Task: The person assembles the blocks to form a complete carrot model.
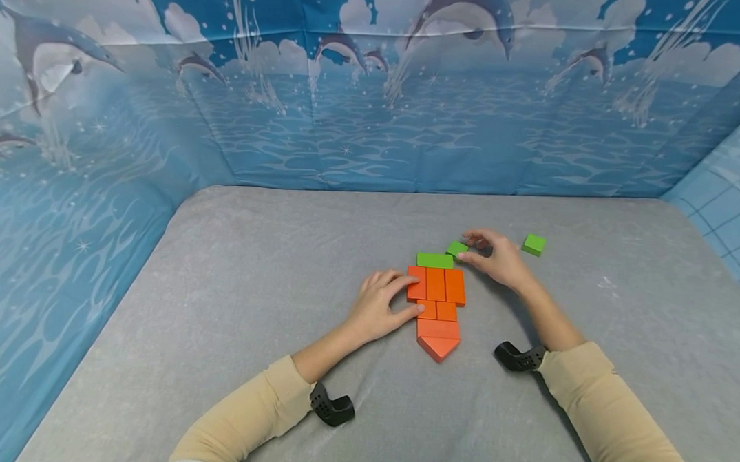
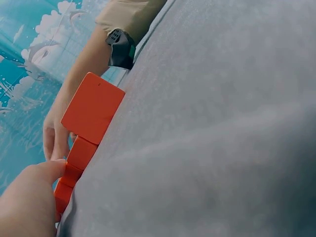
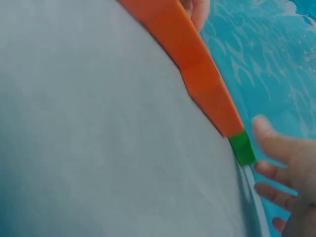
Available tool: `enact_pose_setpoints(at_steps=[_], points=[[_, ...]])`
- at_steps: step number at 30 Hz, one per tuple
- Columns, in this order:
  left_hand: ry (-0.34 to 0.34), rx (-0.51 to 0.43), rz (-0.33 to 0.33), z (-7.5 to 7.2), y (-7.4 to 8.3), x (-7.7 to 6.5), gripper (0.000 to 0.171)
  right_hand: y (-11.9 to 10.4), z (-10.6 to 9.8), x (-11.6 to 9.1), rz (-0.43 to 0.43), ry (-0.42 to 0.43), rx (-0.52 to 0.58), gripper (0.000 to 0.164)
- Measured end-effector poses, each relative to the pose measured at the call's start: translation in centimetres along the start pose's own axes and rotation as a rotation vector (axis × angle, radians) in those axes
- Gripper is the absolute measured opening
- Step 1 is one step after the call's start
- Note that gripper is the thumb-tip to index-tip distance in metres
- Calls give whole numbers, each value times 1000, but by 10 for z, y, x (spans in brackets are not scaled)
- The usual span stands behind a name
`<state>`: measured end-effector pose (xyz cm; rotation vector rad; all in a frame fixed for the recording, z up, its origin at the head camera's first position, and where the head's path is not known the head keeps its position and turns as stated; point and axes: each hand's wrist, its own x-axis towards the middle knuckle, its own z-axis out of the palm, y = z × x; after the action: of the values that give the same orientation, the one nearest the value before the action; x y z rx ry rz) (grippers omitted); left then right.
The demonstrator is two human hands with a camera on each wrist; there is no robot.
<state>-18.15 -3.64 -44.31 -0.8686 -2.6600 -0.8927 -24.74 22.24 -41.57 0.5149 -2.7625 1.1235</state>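
An arrangement of orange blocks (image 1: 436, 285) lies flat on the grey cloth, ending in a pointed orange-red block (image 1: 439, 349) at the near end. A long green block (image 1: 435, 261) sits against its far end, and a small green block (image 1: 457, 248) lies at an angle by the corner. From the left, my left hand (image 1: 376, 306) touches the orange blocks with its index finger and thumb spread apart. My right hand (image 1: 495, 258) is at the small green block, thumb and fingers parted; whether it touches the block I cannot tell.
Another green block (image 1: 533, 244) lies on the cloth to the right of my right hand. Grey cloth (image 1: 269, 268) covers the surface. A blue dolphin-print curtain (image 1: 362, 120) hangs behind and at the left. Black wrist devices (image 1: 333, 405) stick out from both sleeves.
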Motion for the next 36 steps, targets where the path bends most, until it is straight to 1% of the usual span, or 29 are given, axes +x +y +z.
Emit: enact_pose_setpoints(at_steps=[2,5,8,11,13,16,20,24,36], points=[[0,-4,1,0,0,0,47,1,-8,0,12,11,7,43],[0,-11,0,0,0,0,47,8,-23,0,31,62,-9,42],[0,-13,-1,0,0,-1,47,19,-36,-2,47,118,-41,41],[-2,-10,0,0,0,-1,46,33,-49,-7,62,148,-65,42],[-4,-10,0,0,0,-1,46,42,-57,-11,74,149,-66,44],[-7,-11,0,0,0,-1,46,55,-66,-19,96,114,-62,46],[-8,-12,0,0,0,-1,46,66,-72,-26,131,46,-66,48],[-7,-13,1,0,0,-1,46,72,-73,-29,151,12,-72,48],[-5,-14,5,1,-2,0,46,74,-71,-30,177,27,-101,45]])
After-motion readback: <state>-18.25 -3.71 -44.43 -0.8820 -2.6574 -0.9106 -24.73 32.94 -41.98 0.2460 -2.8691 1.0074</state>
